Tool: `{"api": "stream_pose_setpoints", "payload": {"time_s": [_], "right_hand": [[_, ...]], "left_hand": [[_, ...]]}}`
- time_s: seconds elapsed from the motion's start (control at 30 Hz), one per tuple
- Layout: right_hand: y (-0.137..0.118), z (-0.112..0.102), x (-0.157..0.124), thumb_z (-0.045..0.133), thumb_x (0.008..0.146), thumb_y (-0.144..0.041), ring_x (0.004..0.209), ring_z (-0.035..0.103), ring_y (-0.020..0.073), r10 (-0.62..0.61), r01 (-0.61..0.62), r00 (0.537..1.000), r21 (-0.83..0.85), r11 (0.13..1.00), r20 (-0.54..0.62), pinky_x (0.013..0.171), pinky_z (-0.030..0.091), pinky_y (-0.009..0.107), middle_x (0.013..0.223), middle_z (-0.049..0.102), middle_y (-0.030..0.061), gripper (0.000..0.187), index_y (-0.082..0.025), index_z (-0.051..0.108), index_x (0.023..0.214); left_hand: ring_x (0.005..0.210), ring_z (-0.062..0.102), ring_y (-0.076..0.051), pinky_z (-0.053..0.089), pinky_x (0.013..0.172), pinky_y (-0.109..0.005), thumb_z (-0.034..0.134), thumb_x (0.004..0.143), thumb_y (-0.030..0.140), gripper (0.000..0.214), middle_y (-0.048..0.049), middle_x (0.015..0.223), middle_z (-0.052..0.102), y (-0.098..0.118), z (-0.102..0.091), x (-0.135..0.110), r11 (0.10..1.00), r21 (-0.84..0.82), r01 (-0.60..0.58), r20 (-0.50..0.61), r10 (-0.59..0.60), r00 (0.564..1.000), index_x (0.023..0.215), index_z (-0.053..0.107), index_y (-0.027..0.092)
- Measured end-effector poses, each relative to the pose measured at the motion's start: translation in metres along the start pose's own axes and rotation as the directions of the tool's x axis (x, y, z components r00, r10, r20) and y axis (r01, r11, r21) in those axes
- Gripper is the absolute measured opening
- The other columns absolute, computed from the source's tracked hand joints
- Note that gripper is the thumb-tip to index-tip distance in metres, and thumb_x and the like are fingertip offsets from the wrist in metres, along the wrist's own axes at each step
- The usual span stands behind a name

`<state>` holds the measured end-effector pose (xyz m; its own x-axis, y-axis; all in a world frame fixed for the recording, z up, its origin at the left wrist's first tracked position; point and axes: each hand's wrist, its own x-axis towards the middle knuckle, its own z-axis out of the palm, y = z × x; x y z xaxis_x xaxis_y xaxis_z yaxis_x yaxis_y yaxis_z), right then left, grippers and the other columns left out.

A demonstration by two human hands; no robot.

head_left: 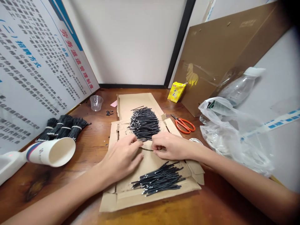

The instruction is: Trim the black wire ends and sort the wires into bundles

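Observation:
A single short black wire (146, 149) spans the gap between my two hands, just above flattened cardboard. My left hand (125, 156) pinches its left end between thumb and forefinger. At the other end my right hand (169, 146) is closed, its fingers curled over the wire's tip. Right beyond my fingertips lies a large pile of black wires (144, 123) with pale, shiny ends. Nearer to me, below my hands, a smaller pile of black wires (160, 178) rests on the cardboard sheet (124, 200).
Red-handled scissors (185, 125) and a yellow box (176, 92) lie right of the cardboard. Tied wire bundles (63, 126), a tipped paper cup (51, 152) and a clear plastic cup (96, 103) are on the left. A plastic bag (225, 134) and large brown box (211, 53) border the right.

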<state>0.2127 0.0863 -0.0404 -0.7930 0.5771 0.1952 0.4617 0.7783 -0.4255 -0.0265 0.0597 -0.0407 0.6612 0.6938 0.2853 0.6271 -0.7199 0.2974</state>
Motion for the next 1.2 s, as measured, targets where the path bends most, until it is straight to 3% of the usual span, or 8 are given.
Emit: {"api": "stream_pose_setpoints", "payload": {"time_s": [0.13, 0.37, 0.5, 0.6, 0.77, 1.03, 1.1, 1.2], "right_hand": [[0.004, -0.01, -0.004, 0.056, 0.076, -0.004, 0.068, 0.052, 0.0123, -0.002, 0.0, 0.998, 0.037, 0.999, 0.063, 0.067, 0.041, 0.025, 0.072, 0.059, -0.0017, 0.016, -0.018, 0.06, 0.072], [0.012, -0.003, -0.001, 0.055, 0.087, -0.014, 0.075, 0.056, 0.0143, 0.145, -0.158, 0.981, -0.095, 0.983, -0.129, 0.07, 0.04, 0.027, 0.083, 0.065, 0.002, 0.01, -0.018, 0.064, 0.084], [0.012, 0.002, 0.0, 0.055, 0.088, -0.016, 0.075, 0.055, 0.015, 0.175, -0.195, 0.976, -0.162, 0.967, -0.133, 0.068, 0.038, 0.027, 0.083, 0.065, 0.0033, 0.009, -0.017, 0.063, 0.084], [0.011, 0.003, 0.0, 0.053, 0.089, -0.015, 0.075, 0.055, 0.0147, 0.181, -0.201, 0.977, -0.203, 0.958, -0.114, 0.067, 0.037, 0.027, 0.083, 0.065, 0.0035, 0.011, -0.017, 0.062, 0.083], [0.01, 0.003, -0.001, 0.05, 0.091, -0.016, 0.073, 0.054, 0.0145, 0.189, -0.211, 0.976, -0.277, 0.937, -0.106, 0.064, 0.033, 0.027, 0.083, 0.065, 0.0041, 0.014, -0.016, 0.061, 0.084], [0.011, -0.001, -0.001, 0.049, 0.091, -0.017, 0.069, 0.05, 0.0131, 0.169, -0.188, 0.981, -0.281, 0.941, -0.091, 0.063, 0.03, 0.028, 0.08, 0.064, 0.0028, 0.015, -0.016, 0.061, 0.082], [0.011, -0.001, -0.002, 0.05, 0.089, -0.016, 0.07, 0.051, 0.0133, 0.172, -0.193, 0.98, -0.262, 0.945, -0.101, 0.063, 0.029, 0.028, 0.08, 0.065, 0.0028, 0.013, -0.016, 0.061, 0.082], [0.011, -0.003, -0.002, 0.052, 0.086, -0.015, 0.069, 0.05, 0.0135, 0.209, -0.226, 0.973, -0.239, 0.944, -0.094, 0.062, 0.029, 0.028, 0.079, 0.066, 0.0028, 0.011, -0.017, 0.06, 0.08]], "left_hand": [[0.078, 0.054, -0.019, 0.044, 0.064, -0.031, 0.044, 0.098, 0.02, 0.022, -0.0068, 0.091, 0.057, 0.0, 0.001, 0.002, 0.998, 0.022, -0.058, 0.04, 0.057, 0.998, 0.085, 0.062, 0.015], [0.071, 0.053, -0.016, 0.042, 0.062, -0.028, 0.044, 0.097, 0.019, 0.021, -0.0041, 0.084, 0.058, 0.003, -0.002, 0.001, 0.977, -0.09, -0.194, 0.115, 0.203, 0.972, 0.086, 0.061, 0.016], [0.07, 0.054, -0.016, 0.042, 0.062, -0.029, 0.049, 0.096, 0.023, 0.017, -0.0035, 0.083, 0.058, -0.001, -0.002, 0.001, 0.998, -0.062, -0.005, -0.072, 0.0, 0.997, 0.086, 0.061, 0.015], [0.072, 0.056, -0.018, 0.041, 0.06, -0.029, 0.054, 0.094, 0.025, 0.013, -0.0038, 0.087, 0.06, -0.005, 0.001, 0.003, 0.993, 0.052, 0.103, -0.018, -0.103, 0.995, 0.087, 0.061, 0.016], [0.071, 0.056, -0.019, 0.039, 0.059, -0.03, 0.045, 0.098, 0.02, 0.023, -0.0037, 0.08, 0.058, -0.004, 0.004, 0.003, 0.992, 0.123, -0.027, 0.017, 0.025, 1.0, 0.082, 0.062, 0.015], [0.064, 0.054, -0.015, 0.04, 0.056, -0.028, 0.044, 0.098, 0.02, 0.023, -0.002, 0.078, 0.059, 0.02, -0.002, -0.006, 0.977, -0.111, -0.183, 0.172, 0.2, 0.965, 0.081, 0.06, 0.016], [0.066, 0.055, -0.016, 0.042, 0.059, -0.028, 0.042, 0.098, 0.019, 0.023, -0.0023, 0.077, 0.058, 0.018, -0.002, -0.006, 0.982, -0.108, -0.152, 0.101, 0.163, 0.981, 0.082, 0.059, 0.016], [0.075, 0.058, -0.019, 0.043, 0.062, -0.03, 0.045, 0.096, 0.02, 0.016, -0.0046, 0.086, 0.059, 0.008, -0.001, -0.002, 0.999, 0.034, 0.037, -0.022, -0.036, 0.999, 0.093, 0.059, 0.016]]}}
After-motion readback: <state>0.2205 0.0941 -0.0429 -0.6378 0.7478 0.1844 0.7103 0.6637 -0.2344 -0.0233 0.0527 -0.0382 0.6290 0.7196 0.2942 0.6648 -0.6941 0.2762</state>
